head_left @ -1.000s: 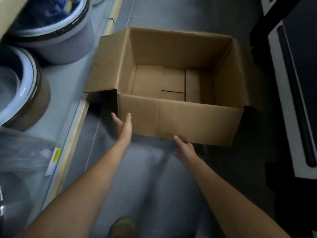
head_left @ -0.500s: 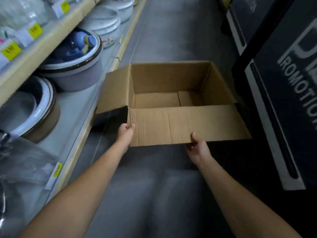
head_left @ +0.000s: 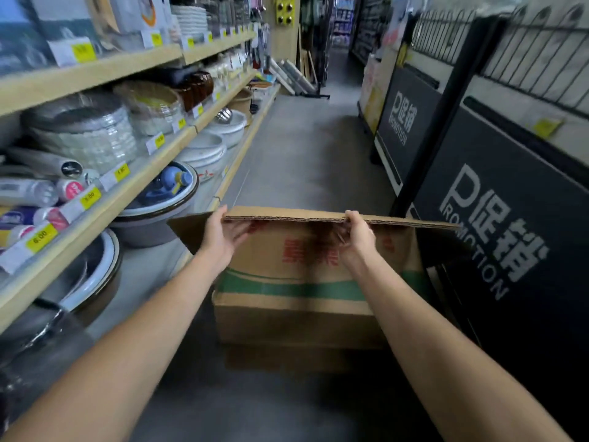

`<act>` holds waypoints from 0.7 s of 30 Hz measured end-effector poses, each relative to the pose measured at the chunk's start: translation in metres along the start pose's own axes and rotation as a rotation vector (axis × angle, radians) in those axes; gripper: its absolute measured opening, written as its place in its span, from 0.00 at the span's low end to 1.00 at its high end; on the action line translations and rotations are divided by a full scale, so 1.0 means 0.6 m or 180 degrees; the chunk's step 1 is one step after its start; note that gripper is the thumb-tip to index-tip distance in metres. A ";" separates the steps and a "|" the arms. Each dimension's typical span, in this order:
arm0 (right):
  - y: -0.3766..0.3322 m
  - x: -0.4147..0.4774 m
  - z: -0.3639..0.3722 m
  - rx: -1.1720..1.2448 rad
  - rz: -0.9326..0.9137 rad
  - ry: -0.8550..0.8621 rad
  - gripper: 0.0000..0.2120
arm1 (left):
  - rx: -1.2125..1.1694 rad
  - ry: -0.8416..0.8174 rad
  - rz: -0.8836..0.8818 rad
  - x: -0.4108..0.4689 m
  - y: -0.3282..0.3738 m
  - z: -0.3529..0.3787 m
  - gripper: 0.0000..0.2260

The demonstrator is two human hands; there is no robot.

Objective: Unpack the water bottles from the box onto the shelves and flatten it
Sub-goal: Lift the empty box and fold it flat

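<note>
The brown cardboard box is lifted in front of me, its near wall with red print and a green band facing me. A flap sticks out level at the top. My left hand holds the flap's near edge at the left, thumb on top and fingers underneath. Further right on the same edge, my right hand grips with its fingers curled over it. The box's inside is hidden from this angle. No water bottles show near the box.
Wooden shelves run along the left, loaded with bowls, basins and price tags. Black promotion panels with wire fencing line the right. The grey aisle floor stretches ahead between them.
The box has come up off the floor and tilted, so its empty inside no longer shows. Both hands moved from its lower front to the top flap edge. My view lifted toward the aisle.
</note>
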State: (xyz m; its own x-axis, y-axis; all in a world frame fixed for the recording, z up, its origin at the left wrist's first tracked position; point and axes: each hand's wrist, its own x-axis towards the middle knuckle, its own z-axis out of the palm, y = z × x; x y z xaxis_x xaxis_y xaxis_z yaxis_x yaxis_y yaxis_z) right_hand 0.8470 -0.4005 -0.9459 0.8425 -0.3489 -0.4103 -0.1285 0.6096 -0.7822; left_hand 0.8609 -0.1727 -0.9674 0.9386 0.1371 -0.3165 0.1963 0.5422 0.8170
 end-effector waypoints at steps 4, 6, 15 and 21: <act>0.000 -0.015 0.045 0.0026 -0.0093 0.0050 0.10 | -0.0143 -0.0007 0.0214 -0.004 -0.002 -0.004 0.29; 0.017 -0.015 0.050 -0.0079 -0.0029 0.0071 0.09 | 0.0606 -0.0061 0.0328 -0.009 -0.021 -0.015 0.34; 0.080 0.045 0.013 -0.0593 0.0017 0.0094 0.20 | 0.5223 -0.0633 0.0046 0.011 -0.147 -0.078 0.30; 0.131 0.094 -0.054 -0.3204 -0.0461 -0.0641 0.20 | 0.5475 -0.0748 0.0311 0.042 -0.169 -0.075 0.28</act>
State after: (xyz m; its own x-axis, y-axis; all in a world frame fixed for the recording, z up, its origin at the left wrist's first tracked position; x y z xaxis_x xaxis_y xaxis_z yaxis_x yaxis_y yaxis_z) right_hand 0.8674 -0.3952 -1.0458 0.9447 -0.1896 -0.2676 -0.3187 -0.3378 -0.8856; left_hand 0.8517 -0.1868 -1.0796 0.9516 -0.0852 -0.2953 0.0468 -0.9093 0.4135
